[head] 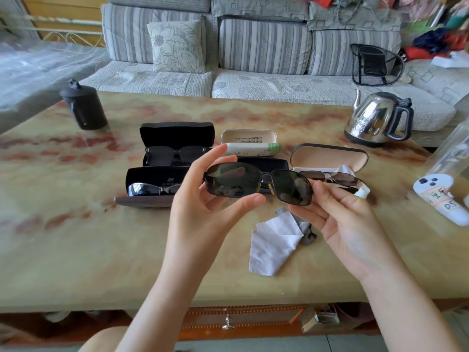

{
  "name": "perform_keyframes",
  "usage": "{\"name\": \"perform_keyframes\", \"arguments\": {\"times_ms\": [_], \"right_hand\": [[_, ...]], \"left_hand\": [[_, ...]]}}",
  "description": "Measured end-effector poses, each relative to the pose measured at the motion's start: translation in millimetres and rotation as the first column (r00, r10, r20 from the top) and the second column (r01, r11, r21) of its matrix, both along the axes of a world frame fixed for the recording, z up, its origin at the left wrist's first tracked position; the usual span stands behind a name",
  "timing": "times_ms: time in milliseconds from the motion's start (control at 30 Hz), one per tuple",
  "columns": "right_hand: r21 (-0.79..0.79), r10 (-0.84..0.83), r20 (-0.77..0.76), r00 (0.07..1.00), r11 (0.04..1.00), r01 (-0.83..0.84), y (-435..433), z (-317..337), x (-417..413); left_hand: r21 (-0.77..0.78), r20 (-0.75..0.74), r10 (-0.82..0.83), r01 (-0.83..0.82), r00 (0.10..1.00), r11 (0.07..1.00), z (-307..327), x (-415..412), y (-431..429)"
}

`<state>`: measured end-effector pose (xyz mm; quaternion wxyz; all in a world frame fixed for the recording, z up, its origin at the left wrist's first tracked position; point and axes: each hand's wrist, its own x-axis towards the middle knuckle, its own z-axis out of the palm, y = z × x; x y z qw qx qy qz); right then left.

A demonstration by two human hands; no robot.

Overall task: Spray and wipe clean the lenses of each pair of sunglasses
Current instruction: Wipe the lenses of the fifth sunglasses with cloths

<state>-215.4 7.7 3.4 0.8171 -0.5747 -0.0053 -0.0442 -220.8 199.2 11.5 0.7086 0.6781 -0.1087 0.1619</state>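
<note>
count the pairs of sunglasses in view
4: the dark pair held between the left hand and right hand; a black pair in the back-left case; a mirrored pair in the front-left case; a brown pair in the right case. The beige case may hide another.

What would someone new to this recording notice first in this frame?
The dark sunglasses are held up at centre, the left hand pinching one lens end and the right hand the other. Behind them on the marbled table lie several open cases, some with glasses inside, and a crumpled grey cloth lies on the table between the wrists. A steel kettle stands at the far right.
</note>
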Motion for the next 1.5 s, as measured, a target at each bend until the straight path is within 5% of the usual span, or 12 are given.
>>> {"name": "perform_keyframes", "arguments": {"times_ms": [633, 900, 1033, 1133, 1367, 1500], "right_hand": [[-0.054, -0.008, -0.024, 1.000, 0.999, 0.007, -16, 26, 20], [-0.148, -0.002, -0.069, 0.998, 0.989, -0.008, -38, 55, 76], [-0.144, 0.009, -0.151, 0.988, 0.989, -0.031, -49, 62, 129], [-0.220, 0.004, -0.190, 0.982, 0.974, -0.047, -50, 59, 170], [-0.354, 0.009, -0.238, 0.971, 0.930, -0.096, -45, 40, 247], [-0.383, 0.002, -0.241, 0.971, 0.919, -0.097, -49, 29, 278]], "left_hand": [[-0.039, -0.001, -0.008, 0.008, 1.000, 0.999, 4, 20, -12], [-0.010, -0.192, -0.170, 0.172, 0.966, 0.985, 37, 72, -1], [-0.208, -0.351, -0.311, 0.250, 0.883, 0.945, 42, 132, 14], [-0.212, -0.441, -0.295, 0.221, 0.848, 0.952, 36, 175, 17], [0.037, -0.536, -0.053, 0.087, 0.842, 0.996, 18, 238, 1], [0.492, -0.395, 0.161, 0.060, 0.904, 0.869, 3, 254, -5]]}}
